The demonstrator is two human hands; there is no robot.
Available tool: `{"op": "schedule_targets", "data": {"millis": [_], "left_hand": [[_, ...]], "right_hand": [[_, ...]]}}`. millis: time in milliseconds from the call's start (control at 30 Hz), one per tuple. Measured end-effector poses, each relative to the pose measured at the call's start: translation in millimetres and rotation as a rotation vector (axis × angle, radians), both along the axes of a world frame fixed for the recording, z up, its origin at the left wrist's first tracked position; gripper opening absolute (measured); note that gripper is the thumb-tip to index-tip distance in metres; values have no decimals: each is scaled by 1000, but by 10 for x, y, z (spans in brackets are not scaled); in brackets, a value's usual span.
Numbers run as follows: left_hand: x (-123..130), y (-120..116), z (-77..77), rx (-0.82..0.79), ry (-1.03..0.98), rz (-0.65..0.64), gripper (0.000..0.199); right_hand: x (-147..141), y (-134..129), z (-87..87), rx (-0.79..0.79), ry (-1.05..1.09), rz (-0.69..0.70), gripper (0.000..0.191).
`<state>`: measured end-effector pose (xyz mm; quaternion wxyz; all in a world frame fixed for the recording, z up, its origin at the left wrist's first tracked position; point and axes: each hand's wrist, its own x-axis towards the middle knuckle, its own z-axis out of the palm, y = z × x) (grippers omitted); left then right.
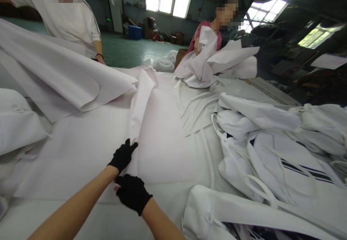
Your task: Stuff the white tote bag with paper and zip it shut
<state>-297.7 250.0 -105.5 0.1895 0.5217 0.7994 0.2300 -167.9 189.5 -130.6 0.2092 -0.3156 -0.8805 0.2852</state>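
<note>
A large thin white sheet (165,135), paper or fabric I cannot tell which, lies across the table in front of me. A folded strip (138,110) of it runs away from me up the middle. My left hand (122,157), in a black glove, grips this strip partway along its length. Nearer to me, my right hand (133,193), also in a black glove, pinches the strip's near end, its fingertips partly hidden. Another part of white sheeting (67,77) is lifted and curled over at the left, close to a person in a white shirt (70,26).
White drawstring bags (287,160), some with dark stripes, are heaped at the right. White fabric (18,120) is bunched at the left edge. Across the table, a person in a pink shirt (202,28) holds crumpled white sheeting (211,63). A blue bin (135,32) stands behind.
</note>
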Motion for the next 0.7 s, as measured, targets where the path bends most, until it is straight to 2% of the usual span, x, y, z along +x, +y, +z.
{"op": "schedule_targets", "data": {"millis": [33,67,100,133,167,200,233,267,333,367,467,600,700], "left_hand": [[-137,-96,-61,-15,-2,39,47],[-297,-202,-122,-33,-18,78,40],[-470,-306,-175,-52,-33,126,34],[-640,-398,-212,-57,-44,182,33],[-788,-473,-228,-38,-43,249,36],[-898,-528,-220,-14,-43,294,40],[-962,-561,-192,15,-41,317,43],[-976,-571,-148,51,-47,305,47],[-893,-534,-48,126,-74,215,51],[-821,-498,-2,215,-115,160,57],[-637,-415,104,404,-252,160,74],[-610,-450,182,379,-532,126,75],[-646,-480,179,322,-602,126,72]], "right_hand": [[136,4,-11,-35,5,38,29],[338,59,-27,-76,1,3,32],[586,151,-46,-125,-10,-104,37],[853,265,-66,-148,-49,-324,39],[1109,386,-87,-119,-173,-664,44],[1328,503,-108,-91,-309,-924,46],[1490,608,-131,-89,-366,-1021,49],[1586,694,-158,-90,-400,-1055,49],[1600,801,-208,-78,-490,-975,42],[1548,826,-226,-79,-528,-926,37],[1359,850,-238,-109,-598,-844,25],[1302,892,-225,-118,-625,-788,19],[1330,927,-243,-114,-643,-775,20]]}}
